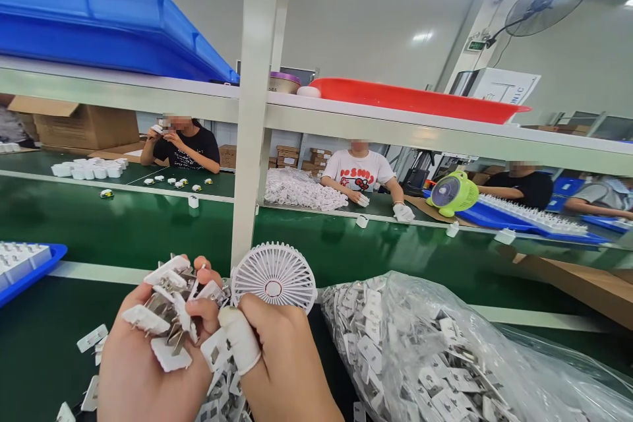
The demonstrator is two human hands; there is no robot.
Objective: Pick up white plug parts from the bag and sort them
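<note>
The left hand [148, 356] lay palm up just left of the small white fan [274, 275], cupped around a heap of white plug parts [165, 316] with metal prongs; the parts rested in the palm and against the curled fingers, which closed loosely over the top of the heap, so the hand was grasping them rather than clenched tight; the right hand [281, 362], below the fan and touching the left hand, wore a white finger cot [241, 341] on its thumb; that thumb pressed on one white part at the near edge of the heap, though whether the other fingers were pinching it from beneath could not be told, since they were hidden behind the hand; more loose parts [92, 337] lay on the green bench [39, 349] below and to the left of the fan; right of the fan sat a clear plastic bag [445, 356] full of the same parts; far left of the fan a blue tray [30, 270] held white pieces; directly behind the fan rose a white post [252, 112] carrying a shelf with a blue bin [99, 26] to the left and a red tray [410, 99] to the right; beyond the fan, across the bench, other people sat working, and a green fan [452, 192] stood off to the right.
</note>
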